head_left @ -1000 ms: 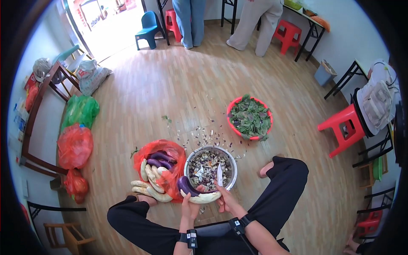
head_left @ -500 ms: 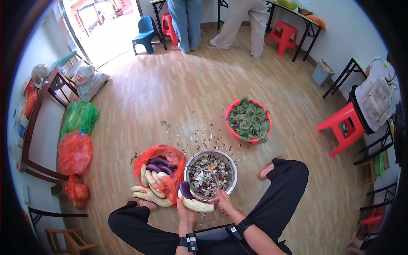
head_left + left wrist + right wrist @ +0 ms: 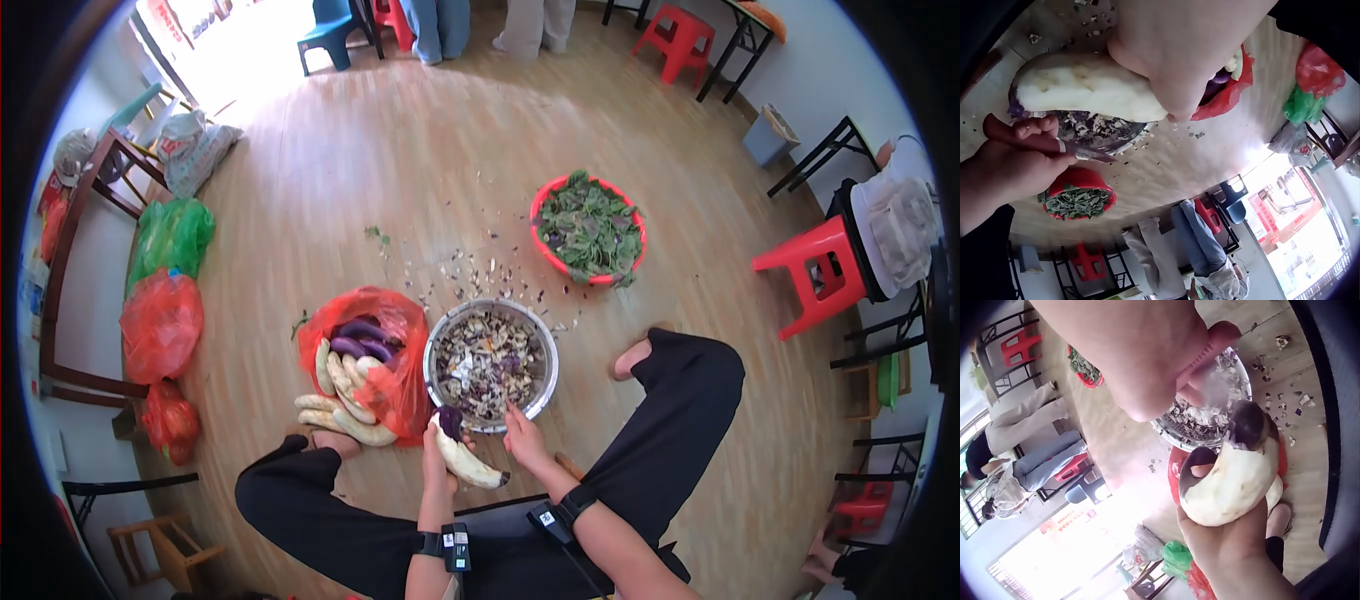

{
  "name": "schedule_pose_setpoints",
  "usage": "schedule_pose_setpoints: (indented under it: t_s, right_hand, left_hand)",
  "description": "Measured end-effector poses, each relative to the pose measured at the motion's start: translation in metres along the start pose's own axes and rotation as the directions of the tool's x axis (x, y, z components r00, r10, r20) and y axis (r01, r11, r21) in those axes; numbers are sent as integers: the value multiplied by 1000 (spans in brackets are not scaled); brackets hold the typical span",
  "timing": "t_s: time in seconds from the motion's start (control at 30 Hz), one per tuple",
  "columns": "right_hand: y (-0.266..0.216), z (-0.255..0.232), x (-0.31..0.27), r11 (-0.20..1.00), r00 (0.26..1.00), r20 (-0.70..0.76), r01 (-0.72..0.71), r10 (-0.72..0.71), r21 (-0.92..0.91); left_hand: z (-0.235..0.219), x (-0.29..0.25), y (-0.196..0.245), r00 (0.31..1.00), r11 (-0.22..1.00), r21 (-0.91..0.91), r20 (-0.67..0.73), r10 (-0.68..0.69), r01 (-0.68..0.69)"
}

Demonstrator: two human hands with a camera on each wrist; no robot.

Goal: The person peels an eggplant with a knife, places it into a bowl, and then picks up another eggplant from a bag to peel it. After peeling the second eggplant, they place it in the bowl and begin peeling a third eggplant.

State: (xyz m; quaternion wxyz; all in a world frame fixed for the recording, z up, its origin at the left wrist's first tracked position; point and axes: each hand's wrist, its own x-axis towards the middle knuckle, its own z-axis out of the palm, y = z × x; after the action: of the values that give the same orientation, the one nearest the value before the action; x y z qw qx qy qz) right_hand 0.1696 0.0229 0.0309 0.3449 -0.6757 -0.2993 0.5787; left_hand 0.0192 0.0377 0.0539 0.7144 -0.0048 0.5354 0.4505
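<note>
My left hand (image 3: 436, 465) grips a curved eggplant (image 3: 468, 463), mostly peeled white, with purple skin at the end near the hand and a dark tip at the other. My right hand (image 3: 525, 440) holds a small knife by its reddish-brown handle (image 3: 1022, 135), beside the eggplant. The knife's blade (image 3: 1092, 154) points away from the hand, apart from the eggplant in the left wrist view. Just beyond both hands, a metal bowl (image 3: 548, 345) holds chopped pale and purple pieces. In the right wrist view, the right forearm and hand hide most of the knife.
A red plastic bag (image 3: 405, 400) with purple eggplants (image 3: 365, 345) lies left of the bowl, several peeled eggplants (image 3: 345, 425) beside it. Farther off stands a red basin (image 3: 537, 228) of green leaves. Scraps litter the floor (image 3: 330, 220). Two people stand at the back.
The eggplant has tilted, its free end swinging down toward me, and less purple shows. My right hand has come away from that end with the knife. The head view has tipped downward.
</note>
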Motion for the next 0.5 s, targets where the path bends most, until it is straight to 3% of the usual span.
schedule_pose_setpoints:
  t_s: [0.07, 0.27, 0.37, 0.5]
  right_hand:
    - [51, 6, 24, 975, 985, -49, 157, -167, -159]
    - [51, 7, 21, 977, 997, -38, 65, -74, -202]
    - [48, 8, 20, 977, 994, -32, 100, -108, -187]
    - [-23, 4, -15, 995, 997, 53, 54, -50, -80]
  left_hand:
    - [-1, 0, -1, 999, 998, 52, 29, -23, 22]
    - [2, 0, -4, 998, 995, 69, -20, -67, 68]
    - [0, 5, -8, 998, 994, 96, 20, -63, 60]
    - [5, 3, -3, 998, 995, 78, 7, -55, 54]
